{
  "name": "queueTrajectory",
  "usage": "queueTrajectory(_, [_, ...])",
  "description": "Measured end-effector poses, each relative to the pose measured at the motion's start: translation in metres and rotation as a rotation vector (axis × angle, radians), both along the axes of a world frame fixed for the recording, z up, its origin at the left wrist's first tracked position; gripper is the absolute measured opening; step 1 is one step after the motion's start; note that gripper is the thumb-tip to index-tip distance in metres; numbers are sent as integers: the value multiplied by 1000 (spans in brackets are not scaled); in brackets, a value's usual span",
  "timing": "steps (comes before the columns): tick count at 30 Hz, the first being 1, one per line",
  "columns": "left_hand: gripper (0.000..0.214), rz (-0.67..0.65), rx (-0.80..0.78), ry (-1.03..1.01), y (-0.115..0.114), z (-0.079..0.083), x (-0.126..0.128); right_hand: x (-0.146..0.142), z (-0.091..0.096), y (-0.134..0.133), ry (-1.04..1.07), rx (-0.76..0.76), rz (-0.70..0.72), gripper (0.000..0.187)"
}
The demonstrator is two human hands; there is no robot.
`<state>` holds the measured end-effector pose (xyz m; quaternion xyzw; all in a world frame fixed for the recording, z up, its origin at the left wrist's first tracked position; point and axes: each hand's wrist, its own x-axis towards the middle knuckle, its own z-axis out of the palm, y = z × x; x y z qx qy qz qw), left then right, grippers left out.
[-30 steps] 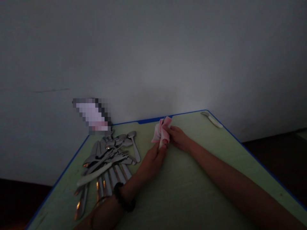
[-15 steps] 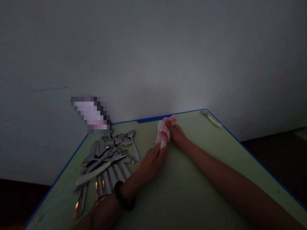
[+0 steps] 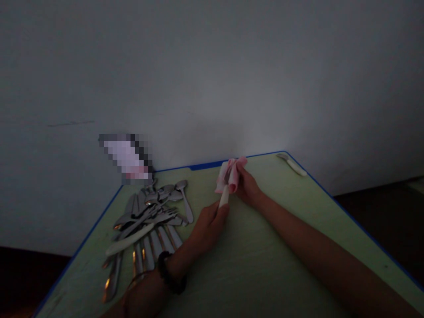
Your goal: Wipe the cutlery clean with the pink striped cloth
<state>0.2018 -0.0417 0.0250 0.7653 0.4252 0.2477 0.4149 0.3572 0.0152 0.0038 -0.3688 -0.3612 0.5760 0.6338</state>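
My left hand (image 3: 210, 223) is closed round the white handle of a piece of cutlery (image 3: 224, 197), which points up and away from me. Its metal end shows only in part between folds of a pink and white cloth (image 3: 233, 180), so I cannot tell its kind. Closed on that cloth, my right hand (image 3: 248, 187) presses it from the right side. Left of my hands lies a pile of metal spoons, forks and knives, among them a spoon (image 3: 184, 198) at its right edge and a white-handled fork (image 3: 132, 238) across its front.
At the table's far right corner lies another white-handled piece of cutlery (image 3: 292, 164). A blurred-out device with a bright screen (image 3: 122, 157) stands at the far left corner. The pale green table (image 3: 265, 265) has a blue edge, and a grey wall (image 3: 212, 79) rises behind it.
The cloth has opened up and shifted slightly right with my right hand, baring some of the metal end. My left hand has stayed nearly in place on the handle.
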Motion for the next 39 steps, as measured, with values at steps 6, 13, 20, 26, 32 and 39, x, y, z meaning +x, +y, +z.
queueTrajectory(6, [33, 66, -109, -116, 2, -3, 2, 7, 13, -5, 344, -31, 45, 41])
queueTrajectory(13, [31, 87, -166, -146, 3, -7, 4, 2, 6, -1, 379, -126, 34, 21])
queueTrajectory(20, [36, 73, -136, -95, 2, -4, 2, 4, 5, 0, 428, -160, 43, 17])
queueTrajectory(26, [39, 60, -102, -51, 2, -2, 4, 0, 10, -4, 415, -193, 127, 24])
queueTrajectory(32, [36, 37, -97, -43, 2, -4, 4, -4, 4, -4, 297, -185, 82, 18])
queueTrajectory(39, [37, 11, -105, -59, 2, -4, 4, -5, -5, -5, 114, -107, 72, 33])
